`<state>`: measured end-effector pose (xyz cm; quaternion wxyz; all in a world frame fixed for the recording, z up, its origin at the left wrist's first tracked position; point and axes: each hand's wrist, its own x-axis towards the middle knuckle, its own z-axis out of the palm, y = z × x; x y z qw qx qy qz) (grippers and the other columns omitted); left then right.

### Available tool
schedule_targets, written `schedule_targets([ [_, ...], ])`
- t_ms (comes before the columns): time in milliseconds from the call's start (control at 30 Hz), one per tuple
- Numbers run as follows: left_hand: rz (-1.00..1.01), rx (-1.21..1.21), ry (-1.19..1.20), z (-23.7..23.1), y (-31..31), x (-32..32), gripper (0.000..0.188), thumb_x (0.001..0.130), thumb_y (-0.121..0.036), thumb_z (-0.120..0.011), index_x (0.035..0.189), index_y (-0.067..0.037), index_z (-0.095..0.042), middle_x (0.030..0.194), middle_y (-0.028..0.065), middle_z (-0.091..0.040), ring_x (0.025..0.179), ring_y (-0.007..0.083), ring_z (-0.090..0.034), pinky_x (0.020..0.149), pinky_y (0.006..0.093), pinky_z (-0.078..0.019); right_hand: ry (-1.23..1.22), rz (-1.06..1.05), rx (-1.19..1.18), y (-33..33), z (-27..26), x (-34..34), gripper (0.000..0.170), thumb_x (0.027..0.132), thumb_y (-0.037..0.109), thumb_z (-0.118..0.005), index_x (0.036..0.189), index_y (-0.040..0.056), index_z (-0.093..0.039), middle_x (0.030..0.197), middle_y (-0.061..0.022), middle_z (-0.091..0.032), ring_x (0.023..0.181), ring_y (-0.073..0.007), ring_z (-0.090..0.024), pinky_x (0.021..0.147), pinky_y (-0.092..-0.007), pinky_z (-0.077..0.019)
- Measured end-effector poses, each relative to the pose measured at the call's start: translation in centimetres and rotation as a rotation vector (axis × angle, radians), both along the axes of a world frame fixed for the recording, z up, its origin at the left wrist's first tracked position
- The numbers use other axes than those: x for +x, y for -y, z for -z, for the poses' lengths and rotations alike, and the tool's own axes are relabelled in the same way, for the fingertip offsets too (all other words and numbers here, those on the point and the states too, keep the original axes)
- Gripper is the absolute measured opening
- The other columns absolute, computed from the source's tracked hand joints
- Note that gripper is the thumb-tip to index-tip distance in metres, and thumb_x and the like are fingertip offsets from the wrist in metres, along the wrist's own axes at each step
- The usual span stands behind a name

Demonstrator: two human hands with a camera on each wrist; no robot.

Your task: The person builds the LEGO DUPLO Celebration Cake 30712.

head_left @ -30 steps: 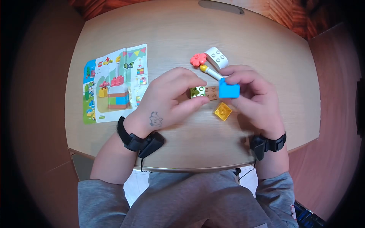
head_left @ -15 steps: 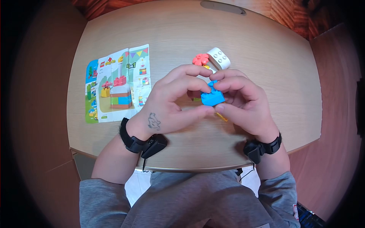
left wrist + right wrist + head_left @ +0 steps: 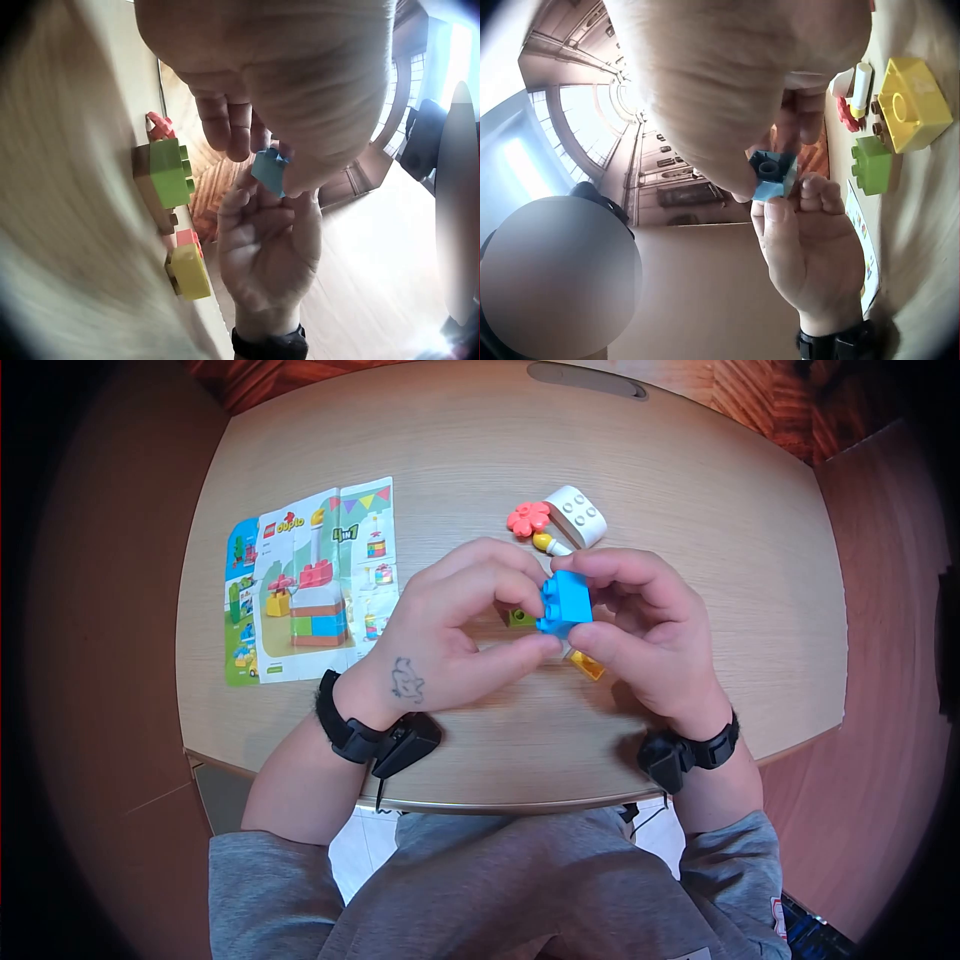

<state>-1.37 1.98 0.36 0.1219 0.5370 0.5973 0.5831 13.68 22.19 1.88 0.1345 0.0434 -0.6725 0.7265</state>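
A blue toy brick (image 3: 570, 603) is held between both hands above the table, tilted so its studs face left. My right hand (image 3: 655, 622) pinches it between thumb and fingers at its right side. From the left, my left hand (image 3: 465, 610) has its thumb and fingertips on the studded side. The brick's hollow underside (image 3: 769, 169) shows in the right wrist view. Below the hands are a green brick (image 3: 171, 174) on a brown brick (image 3: 142, 184) and a transparent yellow brick (image 3: 587, 666), partly hidden in the head view.
Behind the hands lie a coral flower piece (image 3: 527, 518), a white rounded brick (image 3: 580, 515) and a white candle piece with a yellow tip (image 3: 545, 543). A printed instruction booklet (image 3: 318, 575) lies on the left of the wooden table (image 3: 460, 450).
The right hand has brought the blue brick left to the left hand, which now touches it too. Over the last half second the brick has turned, its studs going from upward to leftward.
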Motion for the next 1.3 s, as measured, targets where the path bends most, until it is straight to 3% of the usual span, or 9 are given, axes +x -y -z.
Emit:
schedule_targets([
  [167, 0.036, -0.029, -0.047, -0.4, 0.0, 0.2, 0.026, 0.084, -0.004, -0.091, 0.107, -0.003, -0.077, 0.115, 0.0134, -0.078, 0.102, 0.0270, -0.076, 0.090, 0.0370, -0.0583, 0.035, 0.027, 0.006, 0.3, -0.4, 0.0, 0.044, 0.099, 0.000, -0.080, 0.142, 0.0004, -0.070, 0.134, -0.0111, -0.075, 0.123, -0.0200, -0.071, 0.106, -0.0350, -0.0580],
  [400, 0.017, -0.064, 0.023, -0.9, 0.4, 0.0, 0.014, 0.094, 0.000, -0.080, 0.108, -0.001, -0.079, 0.113, 0.0151, -0.079, 0.100, 0.0261, -0.076, 0.087, 0.0356, -0.0589, -0.047, 0.013, 0.083, -0.1, -0.6, -0.1, 0.051, 0.096, -0.006, -0.079, 0.146, 0.0023, -0.070, 0.143, -0.0131, -0.069, 0.127, -0.0202, -0.069, 0.103, -0.0333, -0.0592],
  [500, 0.026, -0.091, 0.036, -0.9, 0.4, -0.2, 0.020, 0.098, 0.001, -0.074, 0.117, 0.000, -0.078, 0.119, 0.0152, -0.078, 0.105, 0.0232, -0.074, 0.091, 0.0358, -0.0586, -0.021, -0.003, 0.164, -0.3, -1.0, 0.0, 0.053, 0.094, -0.008, -0.079, 0.146, 0.0034, -0.070, 0.146, -0.0130, -0.066, 0.126, -0.0186, -0.068, 0.100, -0.0323, -0.0601],
  [567, 0.007, -0.033, 0.360, -0.9, 0.4, 0.3, 0.027, 0.099, 0.001, -0.072, 0.126, 0.002, -0.075, 0.128, 0.0162, -0.075, 0.113, 0.0213, -0.072, 0.097, 0.0367, -0.0574, -0.006, 0.024, 0.039, 0.1, -1.3, 0.1, 0.053, 0.095, -0.006, -0.079, 0.146, 0.0043, -0.070, 0.144, -0.0133, -0.067, 0.120, -0.0174, -0.069, 0.097, -0.0317, -0.0611],
  [667, 0.116, -0.032, 0.203, -1.0, 0.5, -0.3, 0.031, 0.102, 0.000, -0.070, 0.133, 0.003, -0.072, 0.134, 0.0172, -0.072, 0.118, 0.0220, -0.070, 0.104, 0.0371, -0.0558, 0.005, -0.038, 0.331, -1.5, -0.6, 0.1, 0.050, 0.095, -0.007, -0.078, 0.144, 0.0033, -0.071, 0.146, -0.0145, -0.067, 0.120, -0.0178, -0.070, 0.097, -0.0313, -0.0617],
  [800, 0.068, -0.013, 0.223, -0.7, 0.3, 0.2, 0.030, 0.102, 0.001, -0.071, 0.132, 0.003, -0.072, 0.135, 0.0184, -0.071, 0.120, 0.0242, -0.070, 0.106, 0.0373, -0.0554, -0.026, -0.012, 0.226, -0.4, -0.5, -0.1, 0.047, 0.096, -0.008, -0.076, 0.142, 0.0023, -0.072, 0.148, -0.0152, -0.065, 0.120, -0.0188, -0.071, 0.098, -0.0316, -0.0622],
  [967, 0.158, 0.131, 0.621, 0.1, -0.1, 0.7, 0.034, 0.102, 0.003, -0.077, 0.135, 0.000, -0.071, 0.136, 0.0105, -0.071, 0.123, 0.0173, -0.070, 0.109, 0.0340, -0.0580, -0.035, 0.012, 0.214, -0.1, -0.8, -0.1, 0.048, 0.096, -0.009, -0.076, 0.142, 0.0023, -0.071, 0.150, -0.0152, -0.063, 0.124, -0.0209, -0.071, 0.100, -0.0333, -0.0631],
  [1200, 0.097, 0.075, 0.649, 0.0, -0.1, 1.1, 0.031, 0.100, 0.004, -0.079, 0.130, 0.000, -0.071, 0.136, 0.0100, -0.071, 0.125, 0.0179, -0.071, 0.111, 0.0348, -0.0580, -0.057, 0.050, 0.257, 0.1, -1.7, -0.1, 0.049, 0.094, -0.008, -0.078, 0.141, 0.0024, -0.072, 0.142, -0.0136, -0.066, 0.122, -0.0207, -0.071, 0.100, -0.0336, -0.0630],
  [1300, 0.173, -0.032, 0.452, 0.2, 0.1, 0.4, 0.039, 0.100, 0.008, -0.073, 0.137, 0.001, -0.067, 0.150, 0.0172, -0.066, 0.133, 0.0223, -0.067, 0.113, 0.0416, -0.0559, 0.028, 0.095, 0.471, -0.6, -2.0, 0.0, 0.049, 0.091, -0.006, -0.079, 0.139, 0.0020, -0.072, 0.133, -0.0141, -0.068, 0.116, -0.0238, -0.073, 0.096, -0.0338, -0.0624],
])
